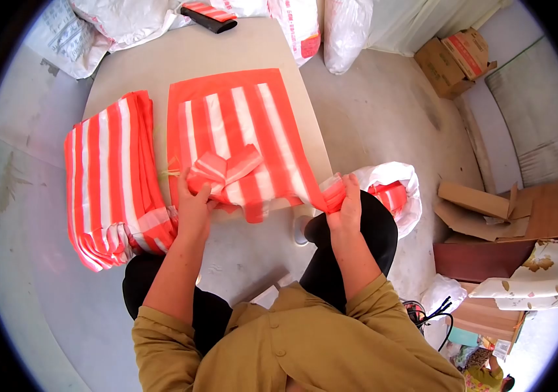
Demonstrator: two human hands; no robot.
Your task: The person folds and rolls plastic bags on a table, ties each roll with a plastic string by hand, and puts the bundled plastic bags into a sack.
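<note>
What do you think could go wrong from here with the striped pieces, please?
The pile overhangs the near edge of the table, so it might slide off if nudged. The flat striped piece also reaches past that edge; a pull from the right hand on its gathered corner could drag it askew. The crumpled part near the left hand may crease.
</note>
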